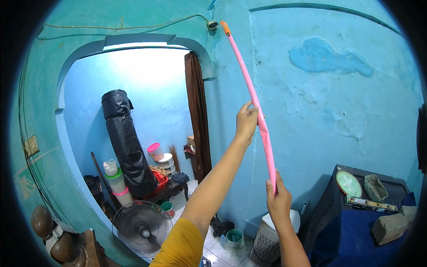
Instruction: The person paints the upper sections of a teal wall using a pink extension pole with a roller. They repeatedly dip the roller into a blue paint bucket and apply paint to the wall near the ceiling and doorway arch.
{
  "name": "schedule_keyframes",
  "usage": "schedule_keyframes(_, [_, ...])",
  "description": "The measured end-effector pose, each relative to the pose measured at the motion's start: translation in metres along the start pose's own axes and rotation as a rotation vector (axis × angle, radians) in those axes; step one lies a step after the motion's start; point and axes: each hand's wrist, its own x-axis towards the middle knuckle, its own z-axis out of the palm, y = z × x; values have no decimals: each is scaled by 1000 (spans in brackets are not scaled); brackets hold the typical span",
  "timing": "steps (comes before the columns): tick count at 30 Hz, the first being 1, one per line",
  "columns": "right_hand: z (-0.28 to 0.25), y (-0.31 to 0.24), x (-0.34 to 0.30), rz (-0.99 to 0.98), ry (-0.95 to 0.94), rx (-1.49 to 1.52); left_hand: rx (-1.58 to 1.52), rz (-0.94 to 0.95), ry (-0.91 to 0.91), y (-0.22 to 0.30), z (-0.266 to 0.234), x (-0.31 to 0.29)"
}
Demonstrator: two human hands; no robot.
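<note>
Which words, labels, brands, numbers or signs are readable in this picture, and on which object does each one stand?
Readable text: none.
Long narrow box on the dark cabinet: its markings are too small and blurred to read.
Pink pole: no lettering that I can make out.

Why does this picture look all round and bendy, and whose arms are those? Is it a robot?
No robot here! A person wears a wide fisheye camera on their head, which bends straight edges. Those arms are the person's own. The left hand and, lower down, the right hand both hold one long pink pole with an orange tip pointing up. At the right, a dark cabinet has a round green thing and a grey block on top.
</note>
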Motion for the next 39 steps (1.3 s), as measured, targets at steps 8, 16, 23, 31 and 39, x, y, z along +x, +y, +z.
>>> schedule_keyframes(8, [-5,21,-26,14,-23,17,52,66,12,-19,4,-34])
schedule_keyframes(16, [6,10,-7,-43,27,65,61,101,47,-16,-1,-45])
schedule_keyframes(23, [28,2,39,-104,75,42,53,16,25,-21,-29,-97])
schedule_keyframes(31, [52,-10,85,-97,96,75,-21,-98,101,-44,-86,-163])
schedule_keyframes(39, [73,-9,107,-184,139,120,-51,-242,183,-81,-126,-217])
